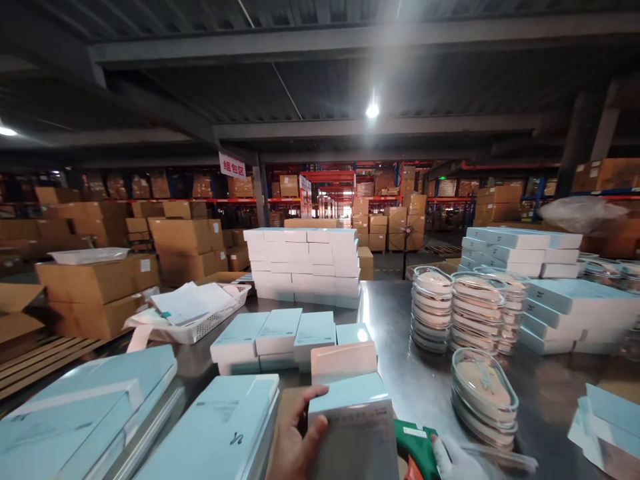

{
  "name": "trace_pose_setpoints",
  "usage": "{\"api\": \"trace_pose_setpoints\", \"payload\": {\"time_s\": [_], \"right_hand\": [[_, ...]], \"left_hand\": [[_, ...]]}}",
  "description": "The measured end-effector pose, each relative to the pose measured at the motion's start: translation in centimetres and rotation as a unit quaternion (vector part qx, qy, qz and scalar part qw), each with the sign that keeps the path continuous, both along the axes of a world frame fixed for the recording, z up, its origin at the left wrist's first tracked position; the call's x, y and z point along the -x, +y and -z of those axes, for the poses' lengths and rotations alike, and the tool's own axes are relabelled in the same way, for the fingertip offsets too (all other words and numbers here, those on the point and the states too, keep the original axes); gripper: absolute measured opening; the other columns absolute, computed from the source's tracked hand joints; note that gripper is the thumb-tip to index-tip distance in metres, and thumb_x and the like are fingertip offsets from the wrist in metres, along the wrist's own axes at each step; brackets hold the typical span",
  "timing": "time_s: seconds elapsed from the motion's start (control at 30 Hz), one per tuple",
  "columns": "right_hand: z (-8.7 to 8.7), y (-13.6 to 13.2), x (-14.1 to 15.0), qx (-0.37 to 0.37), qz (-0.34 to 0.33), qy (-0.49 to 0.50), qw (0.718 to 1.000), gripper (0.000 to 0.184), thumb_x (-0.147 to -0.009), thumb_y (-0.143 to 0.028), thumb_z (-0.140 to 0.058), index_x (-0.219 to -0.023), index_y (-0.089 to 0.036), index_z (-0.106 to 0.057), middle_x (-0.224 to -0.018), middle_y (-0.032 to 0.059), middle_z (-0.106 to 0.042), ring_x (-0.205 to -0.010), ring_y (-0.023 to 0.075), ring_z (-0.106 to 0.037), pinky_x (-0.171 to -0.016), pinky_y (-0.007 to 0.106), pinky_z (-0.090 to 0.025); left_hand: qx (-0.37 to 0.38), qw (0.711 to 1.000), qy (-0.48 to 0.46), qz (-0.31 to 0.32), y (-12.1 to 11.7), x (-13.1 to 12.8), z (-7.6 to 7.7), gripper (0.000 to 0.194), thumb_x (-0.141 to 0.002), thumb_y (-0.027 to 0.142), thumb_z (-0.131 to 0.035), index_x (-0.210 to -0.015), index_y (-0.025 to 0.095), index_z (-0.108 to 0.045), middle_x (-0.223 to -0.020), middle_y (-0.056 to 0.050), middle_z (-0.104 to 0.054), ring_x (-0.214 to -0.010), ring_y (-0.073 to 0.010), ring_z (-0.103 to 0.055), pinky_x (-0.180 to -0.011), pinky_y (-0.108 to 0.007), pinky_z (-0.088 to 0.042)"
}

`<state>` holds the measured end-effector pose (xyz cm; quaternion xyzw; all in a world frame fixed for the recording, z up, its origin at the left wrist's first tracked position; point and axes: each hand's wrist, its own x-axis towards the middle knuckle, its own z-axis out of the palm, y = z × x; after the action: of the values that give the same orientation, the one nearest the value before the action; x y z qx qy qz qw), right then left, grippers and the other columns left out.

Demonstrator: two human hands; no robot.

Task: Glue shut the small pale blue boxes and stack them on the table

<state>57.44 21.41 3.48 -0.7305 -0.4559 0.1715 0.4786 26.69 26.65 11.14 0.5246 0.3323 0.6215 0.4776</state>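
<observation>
One pale-blue carton (350, 420) gripped by the left hand (295, 443), flap raised, unsealed. Ahead of it, closed boxes (280, 337) lie finished. Right hand (457, 460), gloved, beside a green tool (415, 447); grip indiscernible. Beyond it, stacked oval trays (463, 310) remain unpacked.

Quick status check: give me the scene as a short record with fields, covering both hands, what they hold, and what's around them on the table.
left hand: bare, gripping the left edge of a pale blue flat cardboard box
right hand: in a white glove, low in view, next to a green plastic tool; grip not visible
table: shiny steel top
near the box: stacks of clear oval lidded trays
far side: white stacked cartons
left: white mesh basket with papers
</observation>
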Motion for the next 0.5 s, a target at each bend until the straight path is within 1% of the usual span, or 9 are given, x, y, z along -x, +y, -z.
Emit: {"api": "trace_pose_setpoints", "payload": {"time_s": [0.07,0.1,0.13,0.17,0.23,0.3,0.4,0.47,0.5], "right_hand": [[-2.9,0.0,1.6,-0.055,-0.064,0.080,0.993,0.056,-0.081,-0.079,-0.060,-0.103,-0.031,-0.080,-0.116,0.0140,-0.083,-0.112,0.0389,-0.077,-0.100,0.051,-0.060],[-4.7,0.0,2.9,-0.101,-0.132,0.154,0.974,0.069,-0.084,-0.083,-0.058,-0.125,-0.029,-0.073,-0.140,0.0149,-0.074,-0.126,0.0361,-0.072,-0.107,0.048,-0.057],[-6.6,0.0,4.4,-0.145,-0.180,0.219,0.948,0.084,-0.081,-0.091,-0.055,-0.136,-0.027,-0.066,-0.145,0.0167,-0.070,-0.125,0.0365,-0.072,-0.102,0.049,-0.059],[-8.3,0.0,5.8,-0.162,-0.221,0.241,0.931,0.093,-0.074,-0.096,-0.061,-0.136,-0.027,-0.064,-0.138,0.0176,-0.073,-0.119,0.0376,-0.074,-0.096,0.049,-0.062],[-10.8,-0.1,7.9,-0.165,-0.311,0.243,0.904,0.093,-0.071,-0.089,-0.074,-0.139,-0.026,-0.061,-0.135,0.0160,-0.073,-0.118,0.0352,-0.072,-0.100,0.048,-0.059],[-11.5,-0.3,8.6,-0.151,-0.330,0.204,0.909,0.084,-0.068,-0.076,-0.087,-0.130,-0.024,-0.064,-0.126,0.0147,-0.075,-0.114,0.0348,-0.072,-0.102,0.049,-0.057],[-9.8,-0.8,7.9,-0.174,-0.298,0.111,0.932,0.055,-0.073,-0.057,-0.090,-0.114,-0.024,-0.073,-0.135,0.0161,-0.070,-0.123,0.0361,-0.068,-0.107,0.050,-0.052],[-8.6,-1.1,7.5,-0.238,-0.315,0.064,0.917,0.032,-0.087,-0.044,-0.082,-0.116,-0.032,-0.076,-0.144,0.0113,-0.067,-0.129,0.0307,-0.067,-0.110,0.046,-0.052],[-8.2,-1.2,7.6,-0.273,-0.328,0.051,0.903,0.028,-0.092,-0.037,-0.078,-0.120,-0.038,-0.077,-0.143,0.0079,-0.067,-0.128,0.0272,-0.068,-0.110,0.044,-0.052]], "left_hand": [[0.004,1.000,0.000,0.016,-0.2,-0.5,-0.1,0.067,-0.070,0.078,-0.082,-0.107,0.022,-0.080,-0.096,-0.008,-0.083,-0.084,-0.0282,-0.074,-0.074,-0.033,-0.058],[0.005,1.000,0.003,0.028,-0.2,-0.8,-0.2,0.067,-0.069,0.079,-0.083,-0.105,0.022,-0.080,-0.095,-0.007,-0.082,-0.083,-0.0278,-0.074,-0.073,-0.033,-0.058],[0.000,0.999,0.007,0.039,-0.3,-1.1,-0.2,0.067,-0.068,0.079,-0.083,-0.103,0.023,-0.081,-0.095,-0.007,-0.082,-0.084,-0.0281,-0.074,-0.074,-0.033,-0.058],[-0.010,0.999,0.009,0.043,-0.4,-1.5,-0.2,0.065,-0.068,0.079,-0.084,-0.099,0.023,-0.081,-0.098,-0.008,-0.081,-0.089,-0.0295,-0.075,-0.078,-0.034,-0.059],[-0.030,0.999,-0.008,0.034,-0.4,-2.0,0.1,0.057,-0.068,0.075,-0.086,-0.092,0.025,-0.077,-0.109,-0.008,-0.080,-0.106,-0.0329,-0.075,-0.088,-0.036,-0.059],[-0.038,0.998,-0.053,0.011,-0.3,-2.0,0.5,0.048,-0.070,0.066,-0.091,-0.089,0.027,-0.070,-0.114,-0.005,-0.080,-0.119,-0.0329,-0.073,-0.096,-0.037,-0.059],[-0.069,0.996,-0.048,0.002,0.3,-0.9,1.1,0.039,-0.075,0.059,-0.091,-0.094,0.030,-0.073,-0.108,-0.003,-0.082,-0.113,-0.0292,-0.075,-0.097,-0.035,-0.060],[-0.142,0.990,0.008,0.016,1.0,0.6,1.0,0.028,-0.082,0.057,-0.086,-0.092,0.030,-0.082,-0.107,-0.005,-0.082,-0.115,-0.0317,-0.075,-0.102,-0.040,-0.060],[-0.180,0.982,0.044,0.033,1.5,1.4,0.7,0.022,-0.087,0.054,-0.082,-0.090,0.032,-0.085,-0.107,-0.006,-0.082,-0.116,-0.0333,-0.076,-0.102,-0.042,-0.061]]}}
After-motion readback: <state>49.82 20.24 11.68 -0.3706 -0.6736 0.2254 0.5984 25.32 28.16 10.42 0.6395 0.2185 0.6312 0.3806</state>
